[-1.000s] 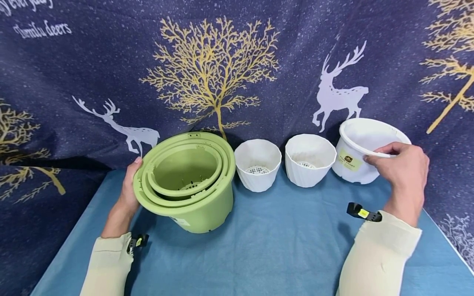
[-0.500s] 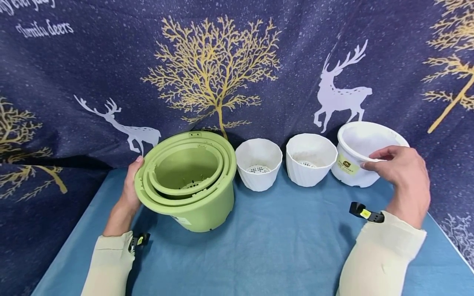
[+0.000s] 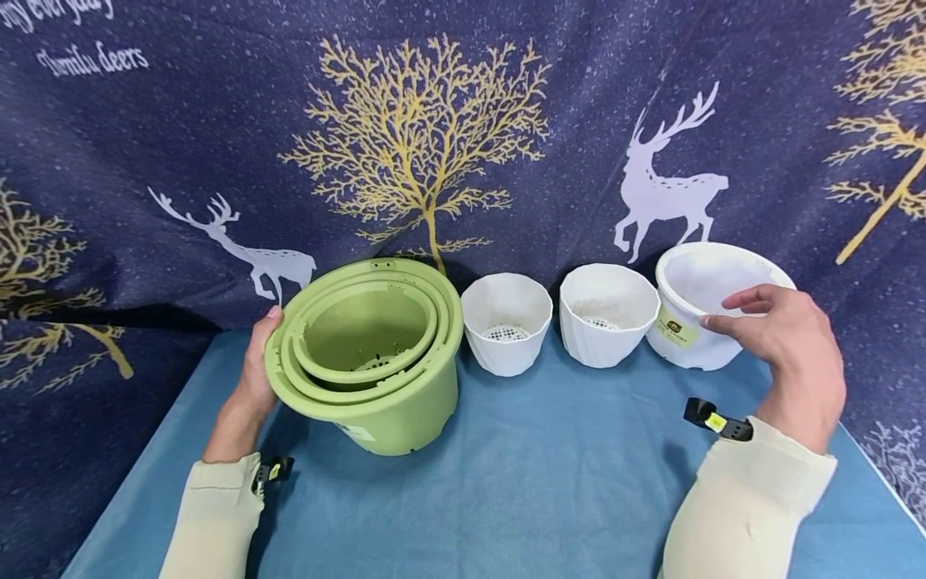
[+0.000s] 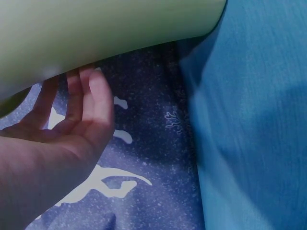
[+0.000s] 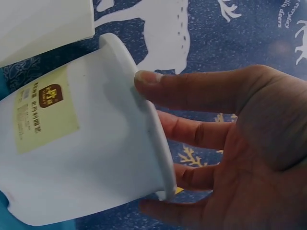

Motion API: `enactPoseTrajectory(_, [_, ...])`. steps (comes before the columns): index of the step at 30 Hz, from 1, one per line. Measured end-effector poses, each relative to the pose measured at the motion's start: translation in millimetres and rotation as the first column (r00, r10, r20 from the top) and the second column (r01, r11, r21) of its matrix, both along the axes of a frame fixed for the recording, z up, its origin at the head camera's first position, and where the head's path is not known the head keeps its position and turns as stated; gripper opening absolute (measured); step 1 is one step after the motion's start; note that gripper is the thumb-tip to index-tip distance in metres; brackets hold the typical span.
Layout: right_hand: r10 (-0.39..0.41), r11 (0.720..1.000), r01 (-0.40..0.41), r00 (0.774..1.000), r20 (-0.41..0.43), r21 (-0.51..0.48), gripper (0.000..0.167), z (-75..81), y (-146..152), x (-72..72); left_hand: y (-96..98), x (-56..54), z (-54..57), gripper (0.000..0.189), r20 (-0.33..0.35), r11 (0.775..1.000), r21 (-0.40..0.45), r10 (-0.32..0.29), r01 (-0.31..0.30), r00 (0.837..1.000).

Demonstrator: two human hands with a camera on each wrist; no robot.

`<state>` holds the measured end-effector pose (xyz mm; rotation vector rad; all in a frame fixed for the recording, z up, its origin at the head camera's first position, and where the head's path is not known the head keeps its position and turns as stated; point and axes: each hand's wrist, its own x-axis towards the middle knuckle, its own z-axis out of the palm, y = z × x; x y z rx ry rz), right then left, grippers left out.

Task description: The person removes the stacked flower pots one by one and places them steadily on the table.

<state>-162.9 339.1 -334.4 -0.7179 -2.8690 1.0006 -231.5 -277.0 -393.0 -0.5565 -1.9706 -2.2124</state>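
In the head view my left hand [image 3: 255,366] holds the outer green flowerpot [image 3: 419,410] at its left side, thumb at the rim. Two smaller green pots nest inside it, and the stack tilts toward me. The left wrist view shows the fingers [image 4: 101,98] reaching up to the green wall. At the right, a white round flowerpot [image 3: 694,342] with a yellow label stands on the table. My right hand [image 3: 799,346] is at its near rim, thumb outside and fingers over the opening. In the right wrist view the thumb and fairly straight fingers [image 5: 192,132] lie spread about the rim.
Two faceted white pots [image 3: 506,354] [image 3: 604,346] with drainage holes stand in a row between the green stack and the labelled pot. A blue cloth [image 3: 535,482] covers the table. Behind hangs a dark blue curtain [image 3: 506,217] with deer and trees.
The labelled white pot has come slightly left and down to stand beside the faceted pots. My right hand's fingers have loosened at its rim. My left hand and the green stack have stayed.
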Motion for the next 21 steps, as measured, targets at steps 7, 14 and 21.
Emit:
enactPoseTrajectory(7, [-0.1, 0.994, 0.101, 0.995, -0.023, 0.045, 0.072, 16.9, -17, 10.4, 0.7, 1.2, 0.8, 0.056, 0.013, 1.0, -0.002, 0.01, -0.01, 1.0])
enactPoseTrajectory(14, [-0.061, 0.993, 0.071, 0.992, -0.113, 0.091, 0.073, 28.2, -26, 17.0, 1.7, 2.1, 1.0, 0.056, 0.005, 1.0, 0.006, 0.004, -0.004, 1.0])
enactPoseTrajectory(21, [0.009, 0.992, 0.018, 0.978, -0.21, 0.127, 0.068, 38.9, -46, 19.0, 0.8, 2.0, 1.2, 0.058, -0.001, 1.0, 0.005, -0.004, 0.004, 1.0])
